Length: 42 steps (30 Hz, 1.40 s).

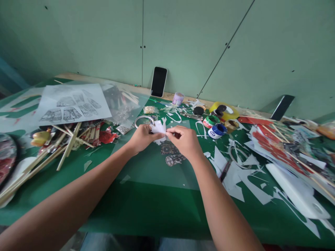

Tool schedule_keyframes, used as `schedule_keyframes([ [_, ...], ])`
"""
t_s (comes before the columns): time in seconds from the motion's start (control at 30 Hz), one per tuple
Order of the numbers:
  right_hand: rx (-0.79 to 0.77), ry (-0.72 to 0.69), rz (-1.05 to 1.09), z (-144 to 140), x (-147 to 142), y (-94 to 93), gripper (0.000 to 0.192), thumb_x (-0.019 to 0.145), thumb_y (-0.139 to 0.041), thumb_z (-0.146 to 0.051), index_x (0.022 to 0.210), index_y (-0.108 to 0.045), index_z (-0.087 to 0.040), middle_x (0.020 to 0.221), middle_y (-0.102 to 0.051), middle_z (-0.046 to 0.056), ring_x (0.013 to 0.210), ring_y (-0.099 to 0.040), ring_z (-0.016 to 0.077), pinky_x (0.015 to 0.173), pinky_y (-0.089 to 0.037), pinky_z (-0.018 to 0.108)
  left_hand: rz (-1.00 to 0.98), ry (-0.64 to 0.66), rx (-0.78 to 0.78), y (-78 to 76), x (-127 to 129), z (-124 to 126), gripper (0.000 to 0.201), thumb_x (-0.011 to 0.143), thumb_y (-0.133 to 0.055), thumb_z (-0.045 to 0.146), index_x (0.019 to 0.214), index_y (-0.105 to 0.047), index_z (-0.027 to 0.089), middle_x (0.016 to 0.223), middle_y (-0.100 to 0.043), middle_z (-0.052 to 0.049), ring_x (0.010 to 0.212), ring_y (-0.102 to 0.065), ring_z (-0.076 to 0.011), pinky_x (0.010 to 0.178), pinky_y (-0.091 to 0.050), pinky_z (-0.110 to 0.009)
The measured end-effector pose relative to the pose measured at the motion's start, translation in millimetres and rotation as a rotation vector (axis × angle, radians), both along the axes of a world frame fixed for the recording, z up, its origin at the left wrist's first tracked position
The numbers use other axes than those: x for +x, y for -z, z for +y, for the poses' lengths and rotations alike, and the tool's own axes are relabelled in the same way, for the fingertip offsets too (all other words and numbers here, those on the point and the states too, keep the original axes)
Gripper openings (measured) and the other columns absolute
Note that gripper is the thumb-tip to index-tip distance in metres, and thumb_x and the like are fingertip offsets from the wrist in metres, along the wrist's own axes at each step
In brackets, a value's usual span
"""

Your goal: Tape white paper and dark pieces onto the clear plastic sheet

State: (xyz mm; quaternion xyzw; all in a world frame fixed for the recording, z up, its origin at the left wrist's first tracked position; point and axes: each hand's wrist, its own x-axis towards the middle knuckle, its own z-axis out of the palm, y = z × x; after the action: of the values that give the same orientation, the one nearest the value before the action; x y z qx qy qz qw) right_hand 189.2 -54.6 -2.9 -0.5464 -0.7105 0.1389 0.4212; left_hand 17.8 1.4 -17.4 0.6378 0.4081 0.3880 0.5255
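A small white paper piece [158, 127] is held up over the middle of the table. My left hand [142, 138] grips its left side, with the thumb laid along the lower edge. At its right edge, my right hand [185, 139] is closed in a pinch, thumb against the index finger. Just below the hands, dark patterned cutouts [170, 159] rest on a translucent sheet [154, 174]. Behind my left hand is a silvery ring [143, 118], next to a small bag of beads [150, 109].
Paint jars [217, 131] and yellow tape [234, 112] stand to the right, near paper scraps [235, 174] and a white-handled tool [295, 190]. Wooden sticks [69, 144] and a printed sheet [99, 101] lie left. A phone [159, 82] leans on the green wall [183, 38].
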Motion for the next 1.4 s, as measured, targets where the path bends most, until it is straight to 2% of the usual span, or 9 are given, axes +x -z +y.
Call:
schedule_keyframes([
  [0.13,0.018,0.001,-0.011,0.7,0.2,1.0,0.018,0.083,-0.057,-0.027,0.079,-0.073,-0.02,0.078,-0.069,0.005,0.063,-0.057,0.0148,0.059,-0.043,0.028,0.075,0.021,0.053,-0.8,-0.1,-0.4,0.037,0.059,-0.081,0.039,0.052,-0.054,0.015,0.05,-0.048,0.003,0.052,-0.048,-0.0117,0.049,-0.033,-0.024],
  [0.23,0.018,-0.002,-0.011,0.1,0.3,0.8,0.019,0.083,-0.056,-0.027,0.079,-0.073,-0.019,0.079,-0.069,0.006,0.064,-0.057,0.0146,0.059,-0.043,0.028,0.071,0.034,0.053,-1.1,0.2,-0.6,0.036,0.06,-0.08,0.04,0.054,-0.056,0.015,0.052,-0.048,0.003,0.052,-0.046,-0.0109,0.051,-0.031,-0.025],
  [0.5,0.033,-0.005,-0.015,0.0,0.3,2.1,0.019,0.084,-0.055,-0.027,0.079,-0.072,-0.019,0.078,-0.07,0.006,0.063,-0.057,0.0145,0.058,-0.043,0.026,0.075,0.029,0.058,-1.9,0.1,-0.9,0.041,0.058,-0.081,0.041,0.051,-0.051,0.014,0.05,-0.041,0.005,0.05,-0.036,-0.0075,0.049,-0.025,-0.023],
  [0.67,0.068,0.008,-0.044,1.1,0.5,3.8,0.021,0.083,-0.052,-0.023,0.074,-0.071,-0.019,0.075,-0.069,0.006,0.062,-0.057,0.0145,0.057,-0.042,0.026,0.051,0.042,0.054,0.7,0.5,0.7,0.04,0.058,-0.081,0.043,0.055,-0.056,0.013,0.051,-0.044,0.004,0.051,-0.037,-0.0078,0.049,-0.026,-0.023],
  [0.83,0.053,-0.009,-0.009,-1.3,-1.0,0.0,0.02,0.083,-0.055,-0.028,0.078,-0.072,-0.018,0.076,-0.07,0.006,0.062,-0.058,0.0146,0.056,-0.043,0.026,0.057,0.032,0.044,0.4,0.9,0.4,0.039,0.057,-0.082,0.041,0.054,-0.055,0.013,0.051,-0.042,0.004,0.05,-0.036,-0.0075,0.049,-0.023,-0.023],
  [1.13,0.083,0.013,-0.01,0.1,-1.6,3.4,0.018,0.081,-0.053,-0.023,0.075,-0.069,-0.018,0.072,-0.067,0.004,0.06,-0.055,0.0134,0.057,-0.042,0.025,0.009,0.04,0.036,0.8,2.3,0.3,0.036,0.056,-0.082,0.041,0.062,-0.062,0.011,0.056,-0.053,0.002,0.055,-0.045,-0.0098,0.053,-0.032,-0.023],
  [1.3,0.049,0.053,0.059,-2.8,-4.3,1.2,0.017,0.083,-0.054,-0.028,0.077,-0.067,-0.019,0.063,-0.062,0.001,0.055,-0.052,0.0119,0.055,-0.041,0.024,0.033,-0.047,0.077,0.8,1.3,0.0,0.039,0.057,-0.081,0.039,0.052,-0.053,0.014,0.05,-0.042,0.005,0.049,-0.036,-0.0067,0.047,-0.024,-0.022],
  [1.4,0.042,0.05,0.063,-3.3,-6.0,2.1,0.016,0.083,-0.055,-0.028,0.077,-0.067,-0.019,0.067,-0.065,0.002,0.058,-0.056,0.0128,0.058,-0.044,0.025,0.039,-0.072,0.094,1.2,0.5,0.0,0.04,0.058,-0.08,0.038,0.051,-0.049,0.015,0.049,-0.039,0.005,0.047,-0.033,-0.0059,0.045,-0.022,-0.022],
])
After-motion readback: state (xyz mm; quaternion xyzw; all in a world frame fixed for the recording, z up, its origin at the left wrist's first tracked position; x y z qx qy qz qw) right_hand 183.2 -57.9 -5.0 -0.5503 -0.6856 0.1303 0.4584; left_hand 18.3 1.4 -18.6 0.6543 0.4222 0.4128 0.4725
